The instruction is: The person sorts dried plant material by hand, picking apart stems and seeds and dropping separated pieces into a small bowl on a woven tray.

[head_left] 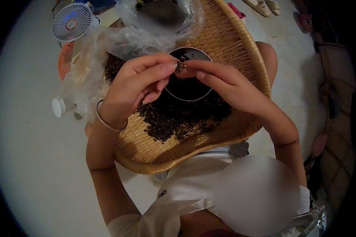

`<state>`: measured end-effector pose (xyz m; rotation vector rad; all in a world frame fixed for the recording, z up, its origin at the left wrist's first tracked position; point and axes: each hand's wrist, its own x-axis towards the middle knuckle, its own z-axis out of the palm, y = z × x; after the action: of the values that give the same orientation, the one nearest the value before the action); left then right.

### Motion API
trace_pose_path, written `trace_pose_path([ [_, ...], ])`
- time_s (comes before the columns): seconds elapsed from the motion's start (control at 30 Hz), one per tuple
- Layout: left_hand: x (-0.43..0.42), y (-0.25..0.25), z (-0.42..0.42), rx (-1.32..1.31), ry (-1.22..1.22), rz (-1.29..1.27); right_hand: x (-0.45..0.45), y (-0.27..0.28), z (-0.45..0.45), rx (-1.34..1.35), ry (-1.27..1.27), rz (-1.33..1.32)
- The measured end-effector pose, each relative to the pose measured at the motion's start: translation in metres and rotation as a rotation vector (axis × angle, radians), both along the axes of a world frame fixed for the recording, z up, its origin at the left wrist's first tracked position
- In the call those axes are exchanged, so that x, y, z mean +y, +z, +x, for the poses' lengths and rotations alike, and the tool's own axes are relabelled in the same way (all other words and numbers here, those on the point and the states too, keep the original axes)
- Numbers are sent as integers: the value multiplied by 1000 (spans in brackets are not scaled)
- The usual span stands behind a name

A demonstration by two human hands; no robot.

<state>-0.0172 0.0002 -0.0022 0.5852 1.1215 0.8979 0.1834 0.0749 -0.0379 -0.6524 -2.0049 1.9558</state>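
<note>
My left hand [136, 81], with a band on its wrist, pinches a small brown, dry-looking piece [181, 67] between thumb and fingertips. From the other side my right hand [231, 83] meets it, its fingertips closed on the same piece. Both hands are held above a round bowl [205, 54] with a pale rim, which has dark bits in it. Around the bowl, dark crumbly dried bits [166, 120] are spread over a wide woven bamboo tray [239, 29]. What exactly the piece is, I cannot make out.
A clear plastic bag [124, 39] lies over the tray's far left side, with more dark bits by it. Beyond it stands a small white fan [71, 23]. A white-capped container [59, 107] lies on the floor at left; slippers [261, 7] are at the top right.
</note>
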Motion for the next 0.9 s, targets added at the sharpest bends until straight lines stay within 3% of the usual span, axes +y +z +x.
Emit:
trace_pose_path([
  [0.17, -3, -4, -2, -53, 39, 24, 2, -2, 0, -6, 44, 235],
  [0.27, -6, 16, -8, 1, 65, -8, 2, 2, -1, -31, 66, 189],
  [0.33, -12, 30, -16, 415, 173, 135, 0, 8, -1, -53, 71, 136],
  [0.37, -15, 28, -26, 426, 183, 135, -1, 11, 0, -87, 66, 83],
  [0.47, -28, 24, -64, 1133, 152, 496, -7, 20, 10, -98, 91, 128],
  [0.5, -30, 24, -70, 1148, 154, 477, -8, 26, 15, -85, 105, 115],
  [0.57, -33, 10, -82, 1422, 69, 570, -15, 38, 27, -140, 232, 278],
  [0.6, -34, 3, -85, 1426, 71, 555, -20, 40, 33, -136, 243, 271],
  [0.63, -36, -6, -87, 1728, -12, 611, -26, 42, 39, -154, 343, 397],
  [0.7, -46, -19, -89, 2015, -88, 655, -45, 41, 52, -187, 454, 528],
  [0.77, -55, -26, -88, 2014, -96, 591, -67, 33, 64, -226, 524, 804],
  [0.8, -59, -24, -85, 2013, -94, 587, -73, 38, 67, -317, 570, 812],
  [0.9, -71, -11, -65, 1964, -115, 619, -88, 28, 83, -234, 468, 918],
])
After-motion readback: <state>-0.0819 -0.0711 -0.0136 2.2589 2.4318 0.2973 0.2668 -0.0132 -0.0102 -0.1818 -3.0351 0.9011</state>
